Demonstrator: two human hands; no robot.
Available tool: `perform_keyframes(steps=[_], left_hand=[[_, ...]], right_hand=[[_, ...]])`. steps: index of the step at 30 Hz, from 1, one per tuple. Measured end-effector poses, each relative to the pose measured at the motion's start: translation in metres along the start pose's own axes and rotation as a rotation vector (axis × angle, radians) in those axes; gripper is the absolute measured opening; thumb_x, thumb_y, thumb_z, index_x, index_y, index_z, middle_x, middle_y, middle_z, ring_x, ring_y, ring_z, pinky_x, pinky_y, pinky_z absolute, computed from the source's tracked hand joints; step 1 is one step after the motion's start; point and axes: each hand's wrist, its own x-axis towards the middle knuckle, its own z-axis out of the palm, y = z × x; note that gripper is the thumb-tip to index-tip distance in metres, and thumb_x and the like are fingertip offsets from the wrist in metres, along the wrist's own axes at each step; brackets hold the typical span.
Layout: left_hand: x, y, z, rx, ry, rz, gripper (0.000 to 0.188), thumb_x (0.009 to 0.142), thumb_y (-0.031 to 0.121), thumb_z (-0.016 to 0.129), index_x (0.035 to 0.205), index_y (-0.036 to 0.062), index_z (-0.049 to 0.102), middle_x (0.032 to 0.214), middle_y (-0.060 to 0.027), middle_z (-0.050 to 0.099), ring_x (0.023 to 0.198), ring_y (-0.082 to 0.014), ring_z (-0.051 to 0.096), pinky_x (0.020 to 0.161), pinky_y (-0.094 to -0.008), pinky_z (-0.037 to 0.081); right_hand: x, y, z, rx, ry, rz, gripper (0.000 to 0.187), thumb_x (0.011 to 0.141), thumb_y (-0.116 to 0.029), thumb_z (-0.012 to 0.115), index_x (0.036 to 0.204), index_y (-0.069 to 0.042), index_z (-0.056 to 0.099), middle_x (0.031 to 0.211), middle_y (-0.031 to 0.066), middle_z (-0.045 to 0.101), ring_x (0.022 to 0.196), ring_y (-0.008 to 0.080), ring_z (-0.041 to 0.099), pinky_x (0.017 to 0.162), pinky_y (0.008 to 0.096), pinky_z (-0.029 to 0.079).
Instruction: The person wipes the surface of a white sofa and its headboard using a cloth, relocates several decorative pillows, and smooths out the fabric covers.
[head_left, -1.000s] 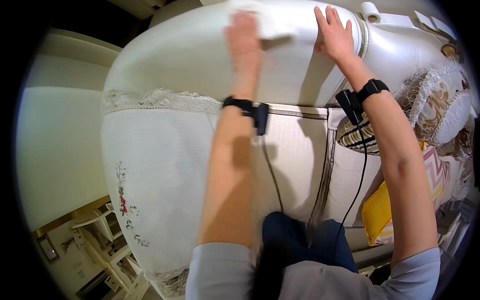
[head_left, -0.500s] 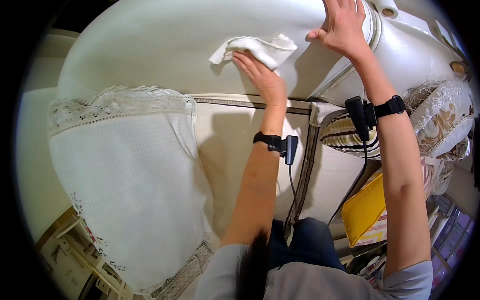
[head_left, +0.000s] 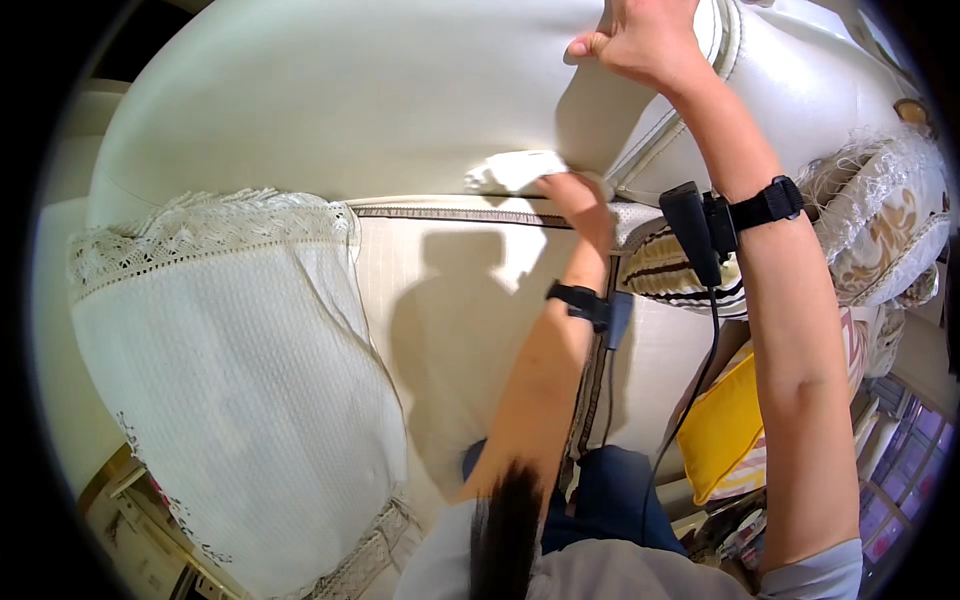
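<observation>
My left hand [head_left: 578, 203] holds a crumpled white cloth [head_left: 516, 170] low against the cream sofa backrest [head_left: 370, 100], just above the seam where it meets the seat. The cloth covers most of that hand's fingers. My right hand [head_left: 645, 40] leans on the top right part of the backrest, thumb stretched out to the left. The upper edge of the picture cuts off its other fingers, and nothing shows in it. Both wrists carry black straps with small black devices and cables.
A white lace-edged cover [head_left: 240, 380] lies over the left of the sofa seat [head_left: 450, 330]. On the right are a striped cushion [head_left: 675, 275], a yellow cushion [head_left: 722, 428] and a fringed patterned cushion [head_left: 890, 225]. My knees [head_left: 620, 490] are against the seat front.
My left hand has moved the cloth down and slightly right, toward the seat seam, bunching it smaller. My right hand appears higher and further left in the picture; the view has shifted a little.
</observation>
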Motion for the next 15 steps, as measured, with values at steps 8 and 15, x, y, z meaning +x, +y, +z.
perform_keyframes(steps=[8,15], left_hand=[[0.059,0.016,-0.083,-0.405,0.069,0.332,0.031,0.087,0.001,0.043,0.116,-0.0058,0.053,0.117,-0.0273,0.053,0.113,-0.0419,0.048,0.1,-0.0464,0.034],[0.216,0.113,-0.196,-0.065,0.196,0.872,0.046,0.071,-0.004,0.051,0.117,-0.0056,0.056,0.134,-0.015,0.05,0.132,-0.0409,0.035,0.108,-0.0562,0.027]], right_hand=[[0.011,-0.025,-0.018,0.068,0.017,-0.014,0.109,0.05,-0.031,0.085,0.142,-0.01,0.031,0.146,0.0236,0.028,0.137,0.0403,0.024,0.109,0.0626,0.017],[0.007,-0.021,-0.036,0.162,-0.052,0.078,0.1,0.057,-0.028,0.083,0.142,-0.01,0.032,0.147,0.0207,0.03,0.138,0.0369,0.025,0.11,0.0631,0.015]])
